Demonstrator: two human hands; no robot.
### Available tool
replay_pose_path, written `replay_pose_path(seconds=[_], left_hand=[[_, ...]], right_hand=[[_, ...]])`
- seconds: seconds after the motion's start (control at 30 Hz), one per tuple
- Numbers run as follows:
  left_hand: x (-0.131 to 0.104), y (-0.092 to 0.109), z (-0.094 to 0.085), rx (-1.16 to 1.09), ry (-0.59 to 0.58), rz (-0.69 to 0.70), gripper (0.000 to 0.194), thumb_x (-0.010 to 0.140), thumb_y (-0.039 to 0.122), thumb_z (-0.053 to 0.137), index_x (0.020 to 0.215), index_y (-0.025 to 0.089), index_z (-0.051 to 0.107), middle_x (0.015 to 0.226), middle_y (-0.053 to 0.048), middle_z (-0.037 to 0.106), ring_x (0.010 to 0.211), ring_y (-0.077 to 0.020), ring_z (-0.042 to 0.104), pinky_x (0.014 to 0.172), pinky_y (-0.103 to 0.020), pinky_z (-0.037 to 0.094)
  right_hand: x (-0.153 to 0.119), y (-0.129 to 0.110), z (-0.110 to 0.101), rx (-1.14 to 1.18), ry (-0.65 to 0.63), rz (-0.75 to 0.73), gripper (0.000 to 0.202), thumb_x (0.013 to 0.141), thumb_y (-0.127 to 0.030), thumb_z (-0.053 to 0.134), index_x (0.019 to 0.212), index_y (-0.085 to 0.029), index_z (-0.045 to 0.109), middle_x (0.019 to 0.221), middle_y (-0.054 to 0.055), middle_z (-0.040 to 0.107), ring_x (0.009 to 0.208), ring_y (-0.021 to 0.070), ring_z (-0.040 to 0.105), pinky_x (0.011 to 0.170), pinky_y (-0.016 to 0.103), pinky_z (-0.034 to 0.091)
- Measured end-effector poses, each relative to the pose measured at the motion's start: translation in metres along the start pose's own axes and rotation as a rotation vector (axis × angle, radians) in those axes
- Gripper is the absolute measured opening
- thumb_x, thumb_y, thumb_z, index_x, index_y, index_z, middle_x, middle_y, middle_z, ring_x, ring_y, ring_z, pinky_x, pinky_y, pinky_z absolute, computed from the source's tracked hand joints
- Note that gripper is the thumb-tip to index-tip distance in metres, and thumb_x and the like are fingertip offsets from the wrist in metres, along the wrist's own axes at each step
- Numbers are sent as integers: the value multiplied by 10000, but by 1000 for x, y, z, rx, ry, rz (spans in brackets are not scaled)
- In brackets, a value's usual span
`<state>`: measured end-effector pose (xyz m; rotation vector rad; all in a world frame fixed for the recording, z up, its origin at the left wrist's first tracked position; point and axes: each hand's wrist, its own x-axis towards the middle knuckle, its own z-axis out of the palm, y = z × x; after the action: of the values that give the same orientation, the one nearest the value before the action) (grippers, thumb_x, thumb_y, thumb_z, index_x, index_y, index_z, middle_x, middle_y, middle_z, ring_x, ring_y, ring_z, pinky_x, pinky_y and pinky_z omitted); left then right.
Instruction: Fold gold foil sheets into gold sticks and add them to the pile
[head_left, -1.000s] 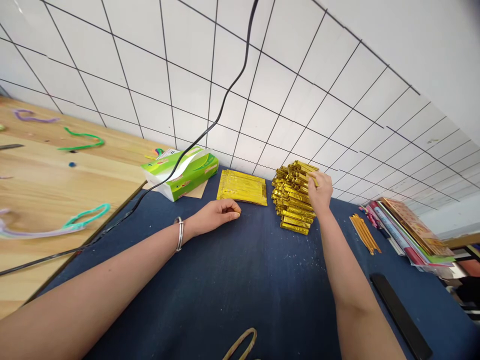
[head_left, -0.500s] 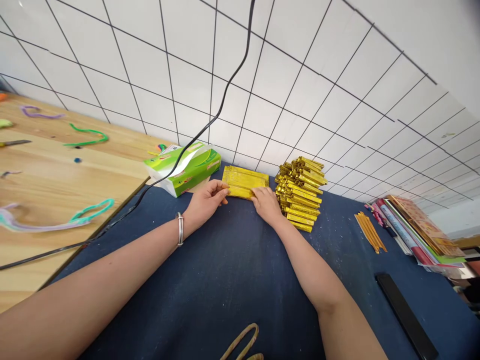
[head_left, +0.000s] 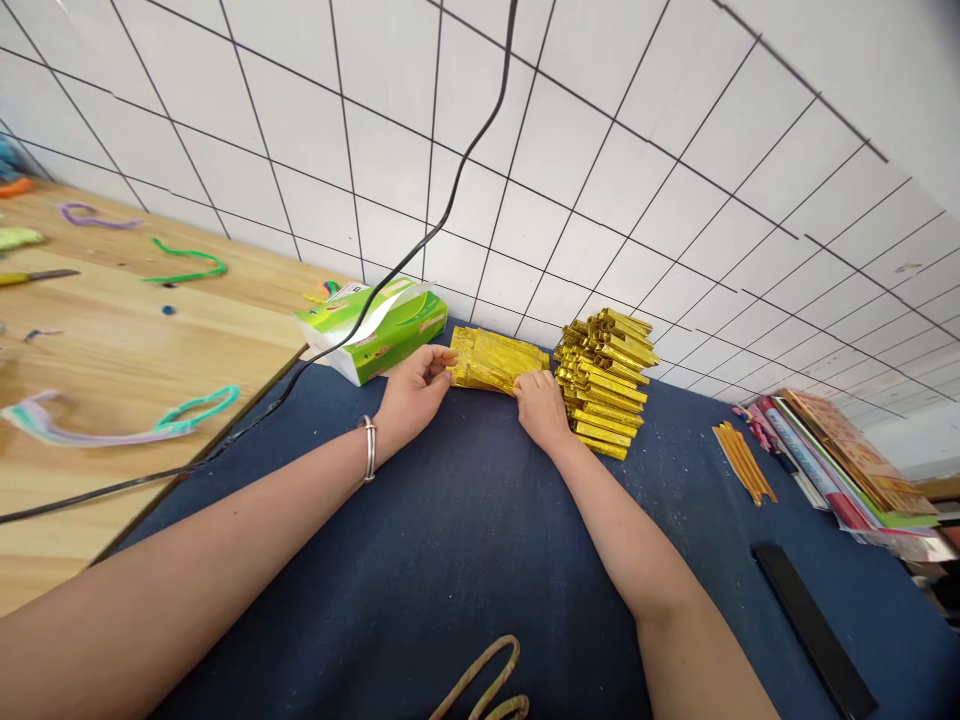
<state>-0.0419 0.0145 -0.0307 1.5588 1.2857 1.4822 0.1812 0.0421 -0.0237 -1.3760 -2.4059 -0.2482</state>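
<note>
A low pile of flat, folded gold foil papers (head_left: 499, 358) lies at the back of the dark blue tabletop, its top piece skewed over those below. My left hand (head_left: 412, 392), with a silver bangle at the wrist, has its curled fingers and thumb at the pile's left edge. On the front right corner, the bent fingers of my right hand (head_left: 541, 408) close on the gold paper; their tips are partly hidden. Just right of that hand is a big stack of narrow gold foil tubes (head_left: 606, 385).
A green tissue pack (head_left: 375, 330) sits left of the pile, with a black cable (head_left: 435, 230) passing across it. Pipe cleaners (head_left: 187, 270) and a knife (head_left: 37, 276) lie on the wooden table. To the right are orange strips (head_left: 745, 462), books (head_left: 840, 460) and a black bar (head_left: 814, 625).
The top gold paper has shifted right and turned askew, uncovering the pieces beneath at the left. My right hand has moved slightly right with its fingers more bent. The view has shifted a little.
</note>
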Motion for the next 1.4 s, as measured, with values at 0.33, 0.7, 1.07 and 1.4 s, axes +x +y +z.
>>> replay_pose_path(seconds=[0.33, 0.7, 1.07, 1.4], left_hand=[[-5, 8, 0, 398, 95, 272, 355, 697, 175, 671, 1041, 262, 651, 1420, -55, 335, 1293, -321, 290, 1074, -507, 216], [-5, 8, -3, -305, -50, -181, 404, 750, 466, 649, 1019, 164, 643, 1040, -57, 669, 907, -206, 606, 831, -340, 495], [6, 7, -8, -728, -234, -443, 486, 716, 367, 696, 1132, 143, 587, 979, -110, 693, 822, -236, 673, 751, -397, 564], [-1, 12, -13, -703, -428, -521, 459, 644, 330, 769, 1044, 181, 601, 1012, -86, 685, 825, -220, 673, 749, -372, 556]], right_hand=[[1, -22, -53, -130, -4, -386, 243, 916, -110, 348, 1000, -157, 570, 1126, 119, 571, 1092, 246, 420, 924, 389, 329], [4, -19, -106, -37, 170, -278, 310, 936, -280, 398, 1231, -222, 474, 1168, 92, 560, 1051, 253, 479, 888, 415, 369], [2, -24, -96, -34, 128, -291, 628, 867, -52, 431, 1375, -405, 326, 1456, 23, 314, 1325, 270, 289, 1033, 502, 342], [-33, -7, -68, 461, 9, -428, 275, 888, -178, 484, 1078, -299, 640, 1123, 24, 658, 1127, 185, 541, 942, 426, 467]])
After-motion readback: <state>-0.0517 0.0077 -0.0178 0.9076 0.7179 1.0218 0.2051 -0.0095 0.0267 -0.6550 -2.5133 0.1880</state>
